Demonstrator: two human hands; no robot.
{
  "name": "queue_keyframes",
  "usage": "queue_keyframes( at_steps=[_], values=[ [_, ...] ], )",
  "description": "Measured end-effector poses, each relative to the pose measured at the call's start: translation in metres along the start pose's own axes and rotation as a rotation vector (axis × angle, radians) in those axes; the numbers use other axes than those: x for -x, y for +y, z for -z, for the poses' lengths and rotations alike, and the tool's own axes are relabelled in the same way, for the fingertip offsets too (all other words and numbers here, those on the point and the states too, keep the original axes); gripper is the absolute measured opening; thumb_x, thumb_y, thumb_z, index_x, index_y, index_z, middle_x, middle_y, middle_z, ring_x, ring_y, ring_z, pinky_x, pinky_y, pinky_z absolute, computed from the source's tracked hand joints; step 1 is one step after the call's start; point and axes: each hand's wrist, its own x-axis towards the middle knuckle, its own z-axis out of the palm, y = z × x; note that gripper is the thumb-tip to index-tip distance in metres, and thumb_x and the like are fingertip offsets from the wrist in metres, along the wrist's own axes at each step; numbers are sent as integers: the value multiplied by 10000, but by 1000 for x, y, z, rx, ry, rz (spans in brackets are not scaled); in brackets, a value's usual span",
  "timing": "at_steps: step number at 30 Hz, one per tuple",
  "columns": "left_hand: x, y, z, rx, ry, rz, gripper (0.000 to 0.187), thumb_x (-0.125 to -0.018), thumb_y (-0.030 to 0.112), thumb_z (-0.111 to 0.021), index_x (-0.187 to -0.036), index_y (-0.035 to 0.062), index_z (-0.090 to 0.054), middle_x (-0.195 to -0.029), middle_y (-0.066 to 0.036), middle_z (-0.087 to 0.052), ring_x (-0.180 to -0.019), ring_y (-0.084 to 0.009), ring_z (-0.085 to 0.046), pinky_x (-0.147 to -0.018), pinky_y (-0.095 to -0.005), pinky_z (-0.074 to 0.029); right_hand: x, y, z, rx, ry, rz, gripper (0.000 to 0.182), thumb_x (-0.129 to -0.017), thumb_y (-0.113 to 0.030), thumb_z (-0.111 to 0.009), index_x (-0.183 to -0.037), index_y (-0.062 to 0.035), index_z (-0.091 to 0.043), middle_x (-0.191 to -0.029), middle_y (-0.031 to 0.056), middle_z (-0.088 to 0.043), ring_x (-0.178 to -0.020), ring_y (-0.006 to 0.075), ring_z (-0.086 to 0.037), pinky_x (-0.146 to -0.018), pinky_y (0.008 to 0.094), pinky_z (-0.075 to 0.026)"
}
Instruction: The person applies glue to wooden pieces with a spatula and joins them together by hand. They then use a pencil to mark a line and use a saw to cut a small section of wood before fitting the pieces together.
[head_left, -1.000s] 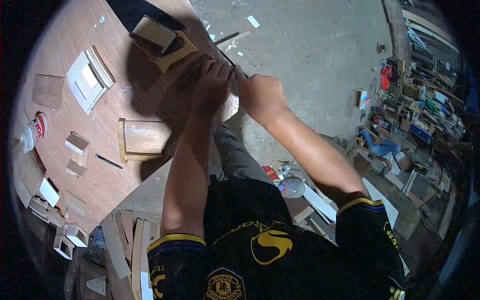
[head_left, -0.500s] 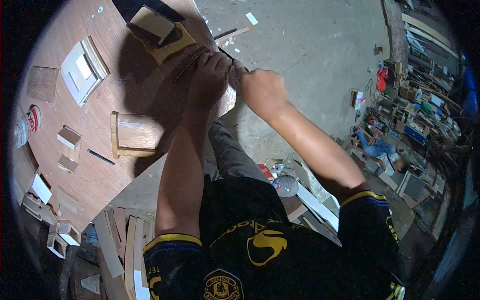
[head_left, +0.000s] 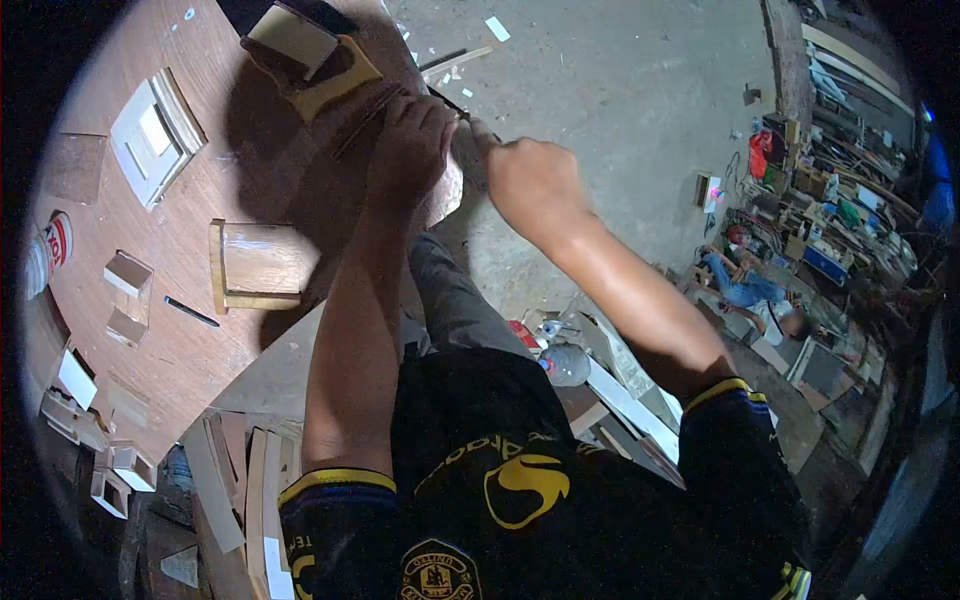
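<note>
My left hand is closed at the table's edge, its fingers wrapped around a thin dark strip that sticks out to the left. Just right of it, my right hand is closed, knuckles up, with the index finger reaching toward the left hand. Whatever the right hand grips is mostly hidden; a thin dark line shows between the hands. Beyond the left hand lies a yellowish wooden piece with curved cut-outs, a small box-like piece resting against it.
On the brown wooden table are a wooden panel piece, a white-faced panel, a blue pen, small box pieces and a labelled container. Boards and a plastic bottle lie below. A person sits far right.
The right hand has shifted slightly away from the left hand, widening the gap between them. The whole view has moved a little, so the table things appear farther left.
</note>
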Motion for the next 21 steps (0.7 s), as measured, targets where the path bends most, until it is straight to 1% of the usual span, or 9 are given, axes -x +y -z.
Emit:
queue_keyframes(
  at_steps=[2, 4, 5, 8, 11, 13, 17, 19, 21],
  values=[
    [-2, 1, 3, -22, -9, -2, 140, -876, 165, -560, -935, 48, -608, -913, -78, -588, -950, -227, -565, -919, -378, -411, -5, 3, -7, -1, -5, 25, 275, -864, -120, -479, -1094, -89, -627, -761, 196, -667, -715, 361, -672, -620, 457, -542],
    [-1, -2, 5, -106, -28, -70, 145, -866, 168, -567, -929, 47, -617, -921, -65, -591, -952, -222, -565, -919, -373, -412, -5, -2, 2, -91, 102, 20, 268, -856, -117, -481, -1063, -90, -650, -742, 186, -663, -712, 363, -670, -620, 457, -541],
    [-3, -3, 4, -107, -26, -66, 145, -866, 168, -567, -929, 47, -617, -921, -65, -591, -952, -222, -565, -919, -373, -412, 7, 3, 11, -12, 23, 33, 307, -863, -120, -475, -1130, -96, -625, -739, 184, -662, -714, 370, -669, -624, 459, -540],
    [1, 1, -1, -1, 44, 30, 144, -851, 160, -575, -918, 43, -624, -929, -59, -591, -946, -219, -564, -916, -369, -413, 4, 4, 0, 38, 3, 14, 333, -861, -117, -478, -1168, -113, -607, -742, 186, -664, -713, 372, -668, -624, 460, -540],
    [-2, -4, 3, -14, 49, -56, 134, -844, 153, -585, -911, 43, -624, -935, -62, -590, -951, -218, -560, -911, -367, -417, -19, -4, -9, -13, -12, -19, 381, -869, -121, -469, -1235, -124, -575, -751, 184, -668, -720, 372, -669, -621, 454, -542],
    [4, -3, -5, 23, -98, 40, 239, -790, 140, -635, -1012, 52, -616, -1074, -97, -610, -1068, -242, -555, -958, -426, -412, 5, 4, 7, -5, -6, 7, 364, -873, -124, -463, -1216, -127, -584, -749, 182, -668, -723, 370, -670, -616, 454, -542],
    [3, -2, -9, 47, -58, 58, 213, -814, 131, -622, -1015, 62, -618, -1061, -89, -618, -1048, -233, -567, -956, -422, -411, -10, 3, -15, 24, 17, 19, 360, -886, -129, -446, -1220, -147, -581, -746, 179, -666, -736, 368, -673, -616, 452, -543],
    [3, -5, -10, 15, 10, 44, 127, -847, 149, -587, -922, 55, -627, -953, -64, -598, -981, -232, -550, -912, -362, -417, -22, 4, -14, -7, 34, 11, 371, -885, -131, -452, -1234, -151, -577, -746, 176, -667, -730, 363, -673, -613, 452, -542],
    [3, 0, -5, -32, 6, -22, 125, -852, 153, -585, -921, 58, -626, -960, -62, -601, -987, -225, -552, -913, -360, -416, -11, 6, -5, -33, 39, -15, 383, -883, -133, -459, -1248, -156, -573, -746, 173, -667, -723, 357, -673, -609, 453, -541]
  ],
)
